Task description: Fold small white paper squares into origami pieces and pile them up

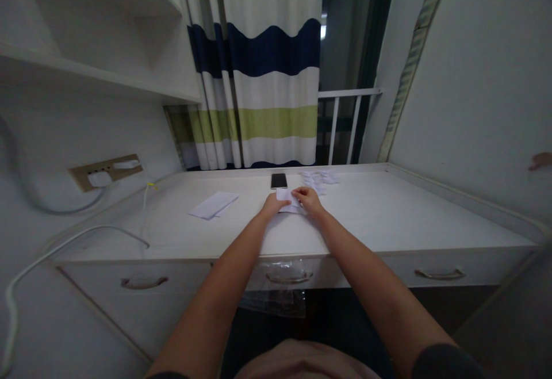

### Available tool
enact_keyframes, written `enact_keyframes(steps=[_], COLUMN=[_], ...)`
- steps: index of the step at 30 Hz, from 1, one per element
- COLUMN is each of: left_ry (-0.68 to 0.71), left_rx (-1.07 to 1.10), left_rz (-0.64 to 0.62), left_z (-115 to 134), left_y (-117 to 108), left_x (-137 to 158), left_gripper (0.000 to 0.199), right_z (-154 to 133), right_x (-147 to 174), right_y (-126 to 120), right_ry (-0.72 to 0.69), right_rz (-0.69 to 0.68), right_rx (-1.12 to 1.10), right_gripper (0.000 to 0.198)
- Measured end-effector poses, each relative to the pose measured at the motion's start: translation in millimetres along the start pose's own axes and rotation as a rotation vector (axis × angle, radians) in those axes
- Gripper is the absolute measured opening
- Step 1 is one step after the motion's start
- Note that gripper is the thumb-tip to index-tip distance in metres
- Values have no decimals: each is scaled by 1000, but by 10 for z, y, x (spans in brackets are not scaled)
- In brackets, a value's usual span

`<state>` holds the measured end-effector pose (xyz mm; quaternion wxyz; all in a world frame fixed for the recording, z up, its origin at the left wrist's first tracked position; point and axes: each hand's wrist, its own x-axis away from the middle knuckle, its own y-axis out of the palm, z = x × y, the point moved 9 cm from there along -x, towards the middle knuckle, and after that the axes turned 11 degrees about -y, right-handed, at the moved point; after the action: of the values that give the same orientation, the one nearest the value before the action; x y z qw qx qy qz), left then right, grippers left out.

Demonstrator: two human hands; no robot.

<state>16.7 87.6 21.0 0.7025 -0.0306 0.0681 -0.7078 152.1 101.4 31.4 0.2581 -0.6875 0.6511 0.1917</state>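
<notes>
Both my hands meet at a small piece of white paper [285, 195] over the middle of the desk. My left hand [273, 204] grips its left side, thumb lying across the front. At its upper right edge, my right hand [307, 197] pinches the paper between thumb and fingers. Under the hands, a second white edge shows; whether it is a fold or another sheet I cannot tell. Just beyond them lies a dark phone [279, 181]. Several white paper pieces [318, 180] are heaped behind my right hand. Larger white sheets [214, 204] lie flat to the left.
The white desk [414, 212] has drawers along its front, with clear plastic [280, 304] hanging at the middle one. A white cable [86, 231] crosses the left side near a wall socket [106, 172]. Behind are a striped curtain [276, 91] and a white railing [345, 94].
</notes>
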Motion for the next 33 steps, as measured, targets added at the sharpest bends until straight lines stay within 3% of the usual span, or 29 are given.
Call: enact_keyframes(steps=[9,16,23,33], left_ry=[20,16,13,39], left_rx=[-33,-54,-113,-164], left_rz=[-28,76,54,136], left_z=[31,63,66,102], left_y=[35,-71,-38,-123], left_x=[20,18,30,12], left_gripper=[28,25,30,32], right_z=[9,7,12,56], right_x=[-18,8,-13,-8], right_y=[-14,-3,-35,-48], right_ry=[-18,0,1,5], right_rz=[6,4,3,25], right_rx=[30,-27,28,59], right_gripper=[21,27,27,30])
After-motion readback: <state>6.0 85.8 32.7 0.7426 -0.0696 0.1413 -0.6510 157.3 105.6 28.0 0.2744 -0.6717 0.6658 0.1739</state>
